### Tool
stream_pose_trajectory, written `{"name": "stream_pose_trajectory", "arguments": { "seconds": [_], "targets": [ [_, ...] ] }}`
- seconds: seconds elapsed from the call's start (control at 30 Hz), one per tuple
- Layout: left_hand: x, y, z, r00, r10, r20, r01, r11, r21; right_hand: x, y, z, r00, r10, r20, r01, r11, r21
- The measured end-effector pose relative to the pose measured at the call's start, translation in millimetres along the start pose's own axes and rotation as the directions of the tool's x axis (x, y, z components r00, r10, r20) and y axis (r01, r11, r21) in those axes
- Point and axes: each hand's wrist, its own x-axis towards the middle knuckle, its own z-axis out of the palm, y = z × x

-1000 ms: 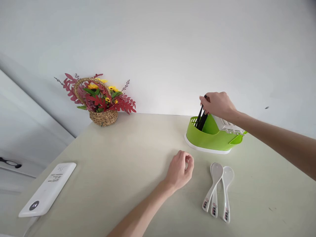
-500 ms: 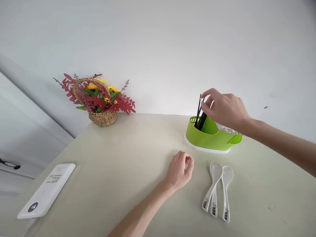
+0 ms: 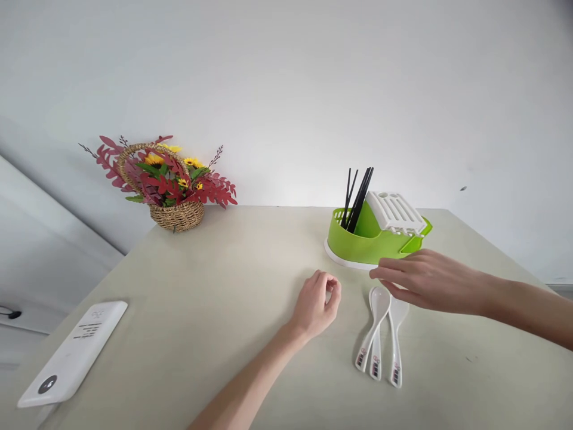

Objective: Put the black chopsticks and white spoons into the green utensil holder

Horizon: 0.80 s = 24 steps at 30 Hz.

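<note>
"Glossy white long-handled spoons (image 3: 380,303), perhaps plastic: where are they?"

"Lower right of the frame, three fanned on the pale, smooth tabletop (image 3: 215,310), two overlapping."

"And the hands?"

"Right hand (image 3: 427,280) is open, seemingly empty, over the spoon bowls; whether it touches one, I cannot tell. Left hand (image 3: 317,303), lower centre, is loosely curled closed, nothing visible in it."

"Which step?"

"Reaching for a spoon, I'd judge; slim black chopsticks (image 3: 361,200) already lean in the green oval plastic caddy (image 3: 358,246), right of centre."

"Next move?"

"Likely calls for pinching one spoon without dragging its neighbours."
</note>
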Motion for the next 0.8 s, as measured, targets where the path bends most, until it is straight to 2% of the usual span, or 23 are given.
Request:
{"name": "stream_pose_trajectory", "arguments": {
  "seconds": [0.1, 0.3, 0.5, 0.6, 0.8],
  "targets": [
    [0, 0, -0.1, 1.0, 0.003, 0.002, -0.003, 1.0, 0.004, -16, 1, 7, 0.98, 0.001, 0.201, 0.001, 1.0, -0.01],
    [0, 0, -0.3, 1.0, -0.007, 0.007, 0.007, 1.0, 0.003, -33, 0, 17, 0.928, 0.102, 0.359, -0.095, 0.995, -0.038],
    [0, -1, 0.2, 1.0, -0.001, 0.008, 0.001, 1.0, 0.003, -48, 7, 35, 0.849, 0.252, 0.464, -0.271, 0.962, -0.025],
    [0, -1, 0.6, 1.0, 0.002, 0.007, -0.002, 1.0, 0.003, -53, 11, 43, 0.806, 0.284, 0.519, -0.328, 0.945, -0.009],
    [0, -3, 1.7, 1.0, 0.012, 0.009, -0.013, 1.0, 0.011, -51, 8, 48, 0.772, 0.309, 0.556, -0.386, 0.922, 0.024]
  ]
}}
